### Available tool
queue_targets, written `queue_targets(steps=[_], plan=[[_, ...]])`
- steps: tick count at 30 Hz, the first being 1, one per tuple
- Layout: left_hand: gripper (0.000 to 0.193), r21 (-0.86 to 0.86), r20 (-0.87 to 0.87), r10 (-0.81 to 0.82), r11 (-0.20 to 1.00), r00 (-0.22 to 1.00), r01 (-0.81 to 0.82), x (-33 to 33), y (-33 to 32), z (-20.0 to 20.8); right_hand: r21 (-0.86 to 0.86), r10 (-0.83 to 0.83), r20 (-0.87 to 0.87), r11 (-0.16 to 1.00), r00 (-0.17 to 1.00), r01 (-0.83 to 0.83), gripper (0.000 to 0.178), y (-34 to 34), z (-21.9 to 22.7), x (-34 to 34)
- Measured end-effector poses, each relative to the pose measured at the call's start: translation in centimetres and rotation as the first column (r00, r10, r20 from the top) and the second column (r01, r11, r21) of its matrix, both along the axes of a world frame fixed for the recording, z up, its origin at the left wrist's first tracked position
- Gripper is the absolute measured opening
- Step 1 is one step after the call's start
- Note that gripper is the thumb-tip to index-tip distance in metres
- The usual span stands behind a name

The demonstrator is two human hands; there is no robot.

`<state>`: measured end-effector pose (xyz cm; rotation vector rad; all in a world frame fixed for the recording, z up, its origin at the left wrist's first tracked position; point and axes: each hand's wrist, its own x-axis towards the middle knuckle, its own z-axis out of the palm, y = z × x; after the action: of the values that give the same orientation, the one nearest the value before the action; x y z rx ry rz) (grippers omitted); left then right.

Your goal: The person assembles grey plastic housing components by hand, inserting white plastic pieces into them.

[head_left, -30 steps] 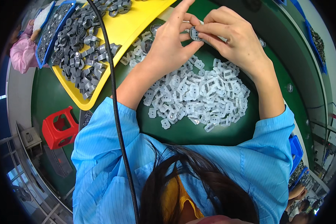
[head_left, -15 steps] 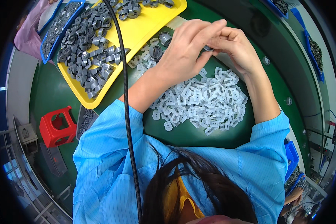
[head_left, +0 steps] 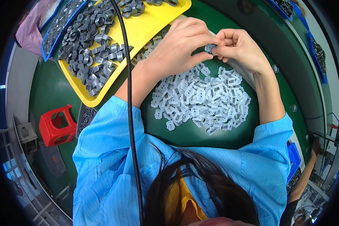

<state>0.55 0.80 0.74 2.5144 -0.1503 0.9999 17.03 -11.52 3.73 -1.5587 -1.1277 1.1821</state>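
Grey part point(head_left: 209, 49): where is it right now?

Between the two hands, just beyond the heap of translucent white pieces point(head_left: 214, 98). Fingers cover most of it, so its full shape is hidden.

And the grip?

Right hand point(head_left: 241, 49) pinches it between thumb and bent fingers. Left hand point(head_left: 182, 49) meets it from the other side, thumb below and forefinger over it. Both are closed on the same piece.

What lies around them?

White pieces, loose and overlapping on the green tabletop point(head_left: 192, 140) between the forearms, with a few more near the left wrist. Left of that wrist is a yellow tray point(head_left: 143, 30), where many grey rings point(head_left: 101, 37) are piled mostly along the left side. A black cable point(head_left: 129, 75) hangs down across the view, in front of the tray and the left sleeve.

Anything farther off?

Yes: a blue tray point(head_left: 45, 57) of small dark bits past the yellow one, with another person's pink sleeve point(head_left: 29, 37) beside it. A red stool point(head_left: 48, 132) is at the left. At the lower right, someone else's bare forearm point(head_left: 307, 175) shows near a blue bin point(head_left: 294, 162).
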Motion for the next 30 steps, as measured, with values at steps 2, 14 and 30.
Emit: queue_targets(steps=[2,14,30], plan=[[0.038,0.082,0.047,0.027,0.996,0.999,-0.031,0.1,0.0,-0.2,0.043,-0.041,0.094,0.998,0.995,0.037,0.008,0.1,-0.3,-0.3],[0.047,-0.107,0.092,0.25,0.965,0.964,-0.24,0.3,-3.1,-0.6,0.156,-0.109,-0.464,0.967,0.879,0.203,0.017,1.1,-2.8,0.9],[0.041,0.149,-0.207,0.471,0.882,0.858,-0.448,-5.9,-1.1,-2.3,-0.026,0.18,0.529,0.98,0.829,-0.196,0.021,0.1,-0.9,-0.7]])
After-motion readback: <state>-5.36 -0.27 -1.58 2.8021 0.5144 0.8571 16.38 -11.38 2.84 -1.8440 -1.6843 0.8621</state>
